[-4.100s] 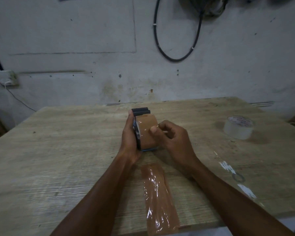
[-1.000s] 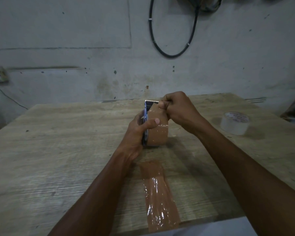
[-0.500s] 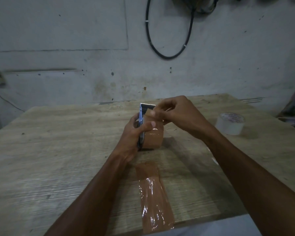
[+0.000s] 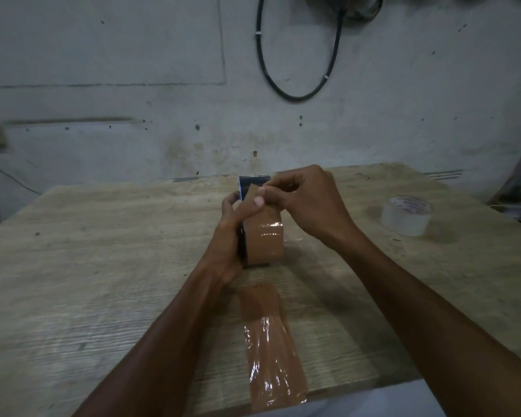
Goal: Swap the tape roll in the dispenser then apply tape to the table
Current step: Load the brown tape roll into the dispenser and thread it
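Now the left hand grips the dispenser upright; the right hand pinches the brown tape end.

The dispenser stands mid-table, a roll in it. The left hand is on its left side, the right hand at its top. A tape strip lies on the table nearer the person. A second roll sits well right. A cable hangs on the wall behind.

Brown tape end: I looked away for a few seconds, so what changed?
The right hand moved from the roll's face up to the dispenser top, pinching the brown tape end. Left hand still holds the dispenser; clear roll and taped strip unmoved.
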Motion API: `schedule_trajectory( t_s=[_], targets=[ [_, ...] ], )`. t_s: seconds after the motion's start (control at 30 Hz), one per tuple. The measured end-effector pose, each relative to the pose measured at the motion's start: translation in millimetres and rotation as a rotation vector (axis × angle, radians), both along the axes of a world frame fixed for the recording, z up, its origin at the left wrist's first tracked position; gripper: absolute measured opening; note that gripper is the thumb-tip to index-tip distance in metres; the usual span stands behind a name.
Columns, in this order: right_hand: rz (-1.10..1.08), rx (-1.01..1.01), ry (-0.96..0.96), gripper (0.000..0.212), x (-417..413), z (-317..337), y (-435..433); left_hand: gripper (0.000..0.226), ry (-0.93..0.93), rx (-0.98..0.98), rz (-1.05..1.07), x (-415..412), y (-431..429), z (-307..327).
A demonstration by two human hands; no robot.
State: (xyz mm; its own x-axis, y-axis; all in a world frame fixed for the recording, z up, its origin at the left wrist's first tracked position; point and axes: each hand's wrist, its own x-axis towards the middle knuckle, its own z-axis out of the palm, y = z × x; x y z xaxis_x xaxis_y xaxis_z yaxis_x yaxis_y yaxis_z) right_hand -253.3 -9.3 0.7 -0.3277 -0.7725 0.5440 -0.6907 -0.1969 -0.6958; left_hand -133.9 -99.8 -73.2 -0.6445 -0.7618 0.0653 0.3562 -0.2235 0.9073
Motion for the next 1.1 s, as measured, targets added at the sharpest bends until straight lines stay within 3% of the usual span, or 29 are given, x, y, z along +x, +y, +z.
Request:
schedule_trajectory(
  t_s=[0.2,0.37,0.53,0.83,1.1],
  targets=[
    [0.094,0.085,-0.237,0.014,-8.7,-1.8,0.5,0.08,-0.023,-0.001,-0.029,3.1,4.6,0.8],
    [0.045,0.109,-0.344,0.014,-5.6,-1.4,-9.5,0.065,0.039,0.011,-0.013,3.9,7.9,3.5],
    [0.068,0.145,-0.511,0.016,-6.8,2.6,-11.3,0.071,0.011,-0.017,-0.007,5.6,8.8,6.8],
    [0.095,0.175,-0.612,0.018,-6.3,2.3,-4.8,0.089,0.001,-0.048,-0.031,5.4,7.7,4.5],
    [0.091,0.222,-0.577,0.021,-3.0,-4.4,-7.1,0.095,0.038,0.019,-0.017,1.7,5.4,8.0]
  ],
)
